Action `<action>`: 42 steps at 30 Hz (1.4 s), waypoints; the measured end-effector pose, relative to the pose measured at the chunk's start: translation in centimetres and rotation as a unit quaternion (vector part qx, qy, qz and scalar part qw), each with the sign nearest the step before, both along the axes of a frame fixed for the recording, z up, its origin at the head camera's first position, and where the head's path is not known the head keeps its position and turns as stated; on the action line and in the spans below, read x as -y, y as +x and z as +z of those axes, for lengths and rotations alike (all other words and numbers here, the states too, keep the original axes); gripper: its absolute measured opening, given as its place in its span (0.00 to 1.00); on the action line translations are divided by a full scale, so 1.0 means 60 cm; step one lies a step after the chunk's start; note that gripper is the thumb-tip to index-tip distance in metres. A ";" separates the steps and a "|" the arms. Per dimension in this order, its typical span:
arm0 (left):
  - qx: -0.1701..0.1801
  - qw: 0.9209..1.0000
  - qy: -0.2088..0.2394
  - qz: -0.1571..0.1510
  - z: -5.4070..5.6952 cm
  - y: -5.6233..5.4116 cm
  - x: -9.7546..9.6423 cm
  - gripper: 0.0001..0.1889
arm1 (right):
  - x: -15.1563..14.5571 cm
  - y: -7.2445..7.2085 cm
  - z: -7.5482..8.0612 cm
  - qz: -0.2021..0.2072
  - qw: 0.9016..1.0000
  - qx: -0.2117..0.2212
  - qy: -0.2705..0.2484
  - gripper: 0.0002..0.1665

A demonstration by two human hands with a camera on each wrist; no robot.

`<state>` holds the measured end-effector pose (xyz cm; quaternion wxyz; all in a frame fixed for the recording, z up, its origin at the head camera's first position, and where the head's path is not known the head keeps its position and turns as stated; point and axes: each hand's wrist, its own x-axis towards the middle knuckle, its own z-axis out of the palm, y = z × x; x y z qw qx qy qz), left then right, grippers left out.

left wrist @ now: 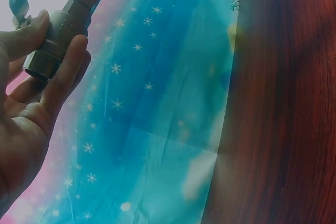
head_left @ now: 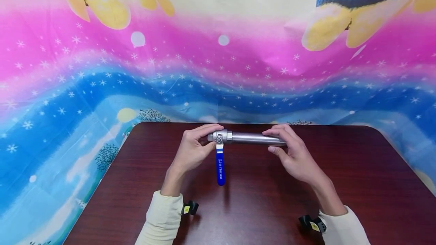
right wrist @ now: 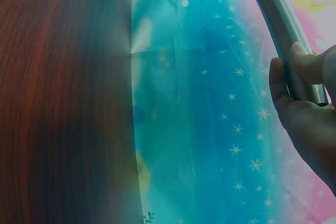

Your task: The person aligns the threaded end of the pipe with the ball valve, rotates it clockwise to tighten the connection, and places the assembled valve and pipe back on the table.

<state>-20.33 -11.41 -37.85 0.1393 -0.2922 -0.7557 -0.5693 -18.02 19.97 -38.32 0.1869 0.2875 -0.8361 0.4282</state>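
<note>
A steel ball valve (head_left: 219,137) with a blue lever handle (head_left: 220,167) is joined to a plain metal pipe (head_left: 253,138). Valve and pipe lie level across the head view, with the handle pointing toward the person. My left hand (head_left: 194,148) grips the valve body at its left end, thumb and fingers on opposite sides. At the other end, my right hand (head_left: 296,154) holds the pipe between thumb and fingers. The left wrist view shows the valve's open end (left wrist: 41,66) near the palm. In the right wrist view the fingers wrap the pipe (right wrist: 286,35) near its end.
Below the hands is a dark red-brown wooden table (head_left: 259,203) with rounded far corners. Behind it hangs a printed cloth (head_left: 204,56) in pink and blue with snowflakes. Each wrist carries a small black camera mount (head_left: 190,208) at the sleeve.
</note>
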 end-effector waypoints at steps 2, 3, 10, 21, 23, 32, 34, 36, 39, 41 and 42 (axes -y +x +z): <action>-0.002 1.000 0.002 -0.002 0.000 -0.001 0.000 0.27 | -0.001 -0.002 -0.001 0.001 1.000 -0.002 0.001 0.30; -0.003 1.000 0.003 -0.003 -0.001 -0.001 0.001 0.27 | -0.001 -0.002 -0.001 0.001 1.000 -0.001 0.003 0.31; -0.011 1.000 0.010 -0.008 0.000 -0.002 0.001 0.27 | -0.004 -0.004 -0.003 0.002 1.000 0.004 0.008 0.30; -0.011 1.000 0.006 -0.006 -0.002 -0.004 0.002 0.27 | 0.000 0.001 0.000 0.009 1.000 0.027 -0.007 0.30; -0.009 1.000 0.004 -0.004 -0.002 -0.003 0.002 0.27 | 0.001 0.003 0.002 0.014 0.999 0.035 -0.017 0.32; 0.002 1.000 0.002 -0.001 -0.002 -0.003 0.002 0.26 | 0.003 0.003 0.002 -0.012 1.000 0.018 0.006 0.31; 0.002 1.000 0.002 -0.001 -0.003 -0.003 0.002 0.26 | 0.002 0.001 0.001 -0.015 1.000 0.014 0.010 0.31; 0.000 1.000 0.003 -0.001 -0.002 -0.003 0.002 0.27 | 0.001 -0.002 -0.001 -0.015 1.000 0.009 0.011 0.32; -0.001 1.000 0.006 -0.003 -0.001 -0.003 0.002 0.27 | 0.000 -0.004 -0.004 -0.009 1.000 0.005 0.006 0.32; -0.002 1.000 0.009 -0.004 0.000 -0.002 0.002 0.26 | 0.000 -0.005 -0.004 -0.004 1.000 0.002 0.000 0.32; -0.001 1.000 0.010 -0.004 0.000 -0.002 0.002 0.26 | 0.000 -0.005 -0.004 -0.003 1.000 0.002 -0.002 0.32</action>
